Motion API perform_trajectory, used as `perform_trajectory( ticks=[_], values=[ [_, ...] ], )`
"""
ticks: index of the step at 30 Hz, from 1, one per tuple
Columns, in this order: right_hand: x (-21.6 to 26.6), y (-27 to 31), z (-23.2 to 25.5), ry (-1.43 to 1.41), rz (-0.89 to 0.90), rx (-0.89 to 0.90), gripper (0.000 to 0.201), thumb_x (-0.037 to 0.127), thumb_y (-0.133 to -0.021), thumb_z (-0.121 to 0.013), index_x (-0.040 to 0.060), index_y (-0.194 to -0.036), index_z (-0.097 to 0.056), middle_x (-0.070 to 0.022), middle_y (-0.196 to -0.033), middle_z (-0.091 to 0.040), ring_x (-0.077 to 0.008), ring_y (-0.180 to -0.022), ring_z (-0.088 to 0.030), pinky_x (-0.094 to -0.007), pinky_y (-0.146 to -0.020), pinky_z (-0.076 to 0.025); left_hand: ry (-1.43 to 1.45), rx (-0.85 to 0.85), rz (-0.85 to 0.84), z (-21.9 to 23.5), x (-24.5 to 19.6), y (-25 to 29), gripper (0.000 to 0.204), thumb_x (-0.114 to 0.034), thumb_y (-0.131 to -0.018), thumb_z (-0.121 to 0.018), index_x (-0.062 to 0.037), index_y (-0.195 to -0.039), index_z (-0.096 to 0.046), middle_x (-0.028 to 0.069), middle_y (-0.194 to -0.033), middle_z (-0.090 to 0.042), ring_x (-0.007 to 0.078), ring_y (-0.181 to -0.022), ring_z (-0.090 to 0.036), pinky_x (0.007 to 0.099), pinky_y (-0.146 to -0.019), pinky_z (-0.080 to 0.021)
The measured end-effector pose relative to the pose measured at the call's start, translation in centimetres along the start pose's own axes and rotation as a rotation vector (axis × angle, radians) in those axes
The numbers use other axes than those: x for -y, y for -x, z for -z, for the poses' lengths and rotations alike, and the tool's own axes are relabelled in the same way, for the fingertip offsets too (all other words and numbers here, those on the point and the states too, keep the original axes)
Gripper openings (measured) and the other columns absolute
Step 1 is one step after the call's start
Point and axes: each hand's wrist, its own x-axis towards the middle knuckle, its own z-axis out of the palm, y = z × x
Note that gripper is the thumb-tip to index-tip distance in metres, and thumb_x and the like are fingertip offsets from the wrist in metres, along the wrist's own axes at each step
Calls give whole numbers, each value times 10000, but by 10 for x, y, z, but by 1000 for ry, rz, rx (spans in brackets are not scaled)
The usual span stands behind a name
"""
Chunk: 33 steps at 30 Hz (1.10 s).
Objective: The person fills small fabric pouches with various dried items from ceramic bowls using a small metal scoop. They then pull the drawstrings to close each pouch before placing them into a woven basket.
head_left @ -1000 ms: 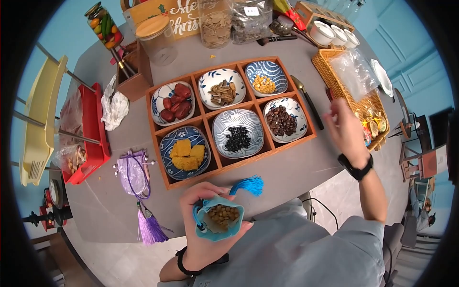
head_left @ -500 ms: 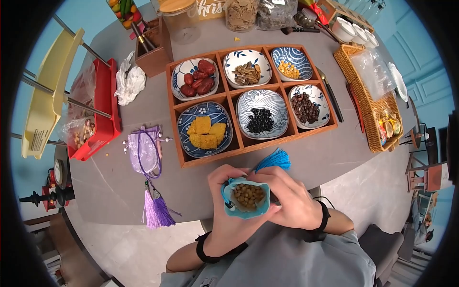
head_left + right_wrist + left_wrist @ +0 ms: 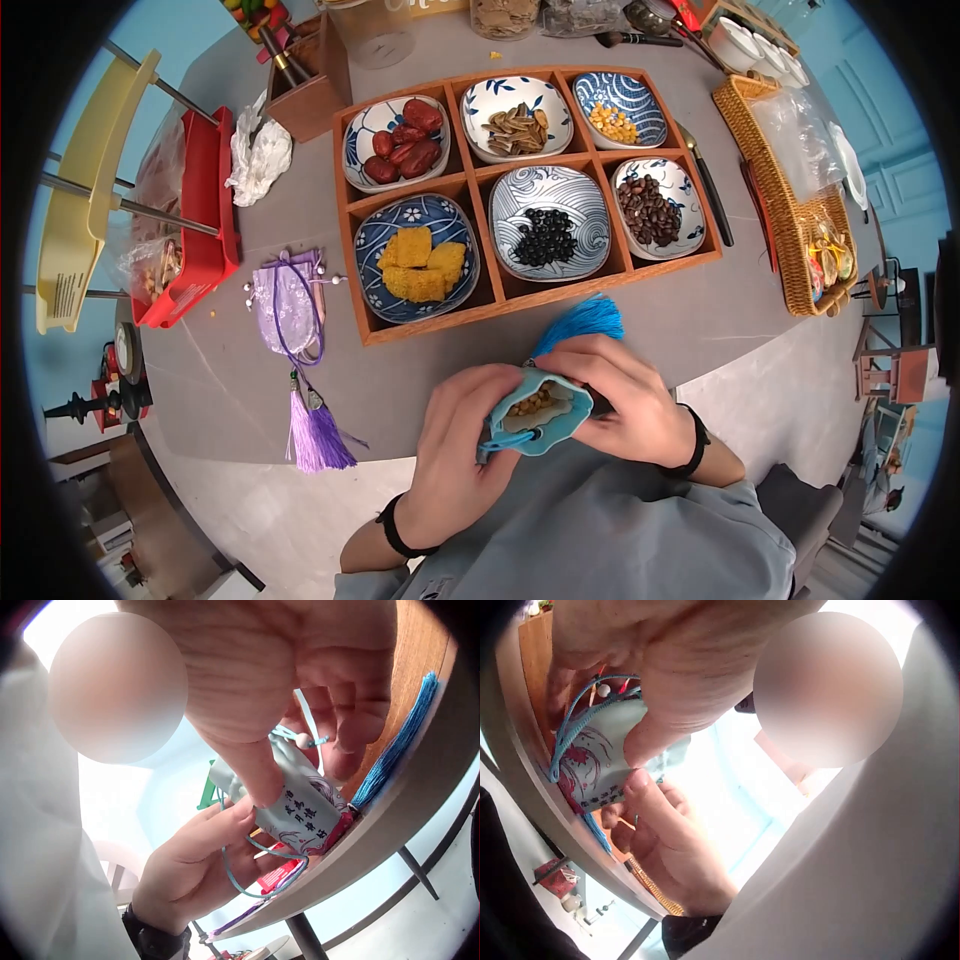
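Observation:
Both hands hold a small light-blue drawstring pouch (image 3: pixel 545 425) at the table's front edge, its mouth open and tan pellets (image 3: pixel 530 402) inside. The left hand (image 3: pixel 455 455) grips its left side; the right hand (image 3: pixel 635 405) pinches its right rim. A blue tassel (image 3: pixel 582 322) lies beyond the pouch on the table. In the left wrist view the pouch (image 3: pixel 592 761) shows a red print, with both thumbs meeting on it. Dark characters mark the pouch (image 3: pixel 300 810) in the right wrist view, where a thin cord loops below.
Behind the hands is a divided wooden tray (image 3: pixel 430 327) with bowls of dates, seeds, corn, yellow cakes, black beans and brown beans. Left are a purple pouch (image 3: pixel 285 305) and a red bin (image 3: pixel 222 200). Right are a black-handled tool (image 3: pixel 712 195) and a wicker basket (image 3: pixel 795 240).
The right hand has come from beside the basket to the pouch. Both hands have since moved the pouch slightly right and tilted its mouth, showing less of the pellets.

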Motion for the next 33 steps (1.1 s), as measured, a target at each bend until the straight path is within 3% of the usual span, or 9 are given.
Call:
perform_trajectory(
  ticks=[3, 8, 11, 13, 14, 18, 27, 33],
  values=[
    [-6, 2, 1, -6, 65, 10, 406, 76, -777, -827, 34, -1155, -683, -106, -1125, -646, -292, -931, -687, -390, -756, -583, -38, 11, 1, 7, -7, 5, 607, -15, -759, -824, 8, -1312, -576, 182, -1325, -598, 379, -1188, -589, 432, -991, -487],
    [-10, -2, 0, -32, 76, 12, 351, 69, -777, -816, 28, -1107, -703, -101, -1122, -646, -278, -898, -687, -378, -743, -581, 160, -17, 81, 42, -3, 17, 428, -125, -902, -746, 45, -1275, -621, 210, -1275, -635, 368, -1152, -619, 423, -987, -491],
    [-11, -2, -2, -32, 90, 8, 341, 61, -772, -809, 26, -1095, -706, -99, -1116, -650, -271, -895, -688, -373, -738, -581, 133, -96, 130, 43, 0, 20, 288, -44, -951, -641, 44, -1224, -664, 203, -1210, -666, 345, -1093, -643, 420, -972, -496],
    [-11, -3, -2, -32, 97, 0, 335, 56, -768, -805, 26, -1087, -707, -99, -1110, -653, -269, -897, -690, -373, -739, -581, 25, -86, 172, 38, -5, 13, 301, 14, -928, -628, 36, -1226, -666, 193, -1214, -666, 335, -1080, -646, 421, -970, -494],
    [-11, -3, -2, -32, 96, -5, 334, 54, -765, -804, 26, -1084, -708, -99, -1106, -654, -268, -898, -690, -374, -739, -581, 10, -98, 130, 33, -3, 10, 393, 97, -841, -631, 22, -1224, -680, 175, -1211, -667, 325, -1060, -646, 405, -952, -500],
    [-11, -1, -1, -21, 99, -8, 331, 52, -764, -799, 25, -1081, -710, -101, -1101, -656, -272, -903, -693, -377, -744, -583, -50, -36, 0, 28, -4, 2, 508, 99, -703, -709, 7, -1202, -704, 147, -1188, -671, 327, -1050, -639, 382, -901, -515],
    [-10, -1, 7, -32, 90, -18, 266, 58, -794, -798, 0, -1038, -710, -113, -1026, -665, -288, -853, -694, -387, -717, -578, -290, -153, -66, 29, 1, 2, 259, -13, -710, -832, 11, -955, -753, 106, -928, -674, 326, -867, -653, 422, -783, -548],
    [-16, 5, 23, 5, 116, -8, 204, 95, -800, -826, -14, -923, -706, -111, -879, -665, -278, -726, -675, -371, -620, -544, -316, -194, -108, 35, 0, 2, 228, -50, -700, -856, 15, -888, -745, 107, -879, -677, 312, -824, -653, 448, -808, -576]
  ],
)
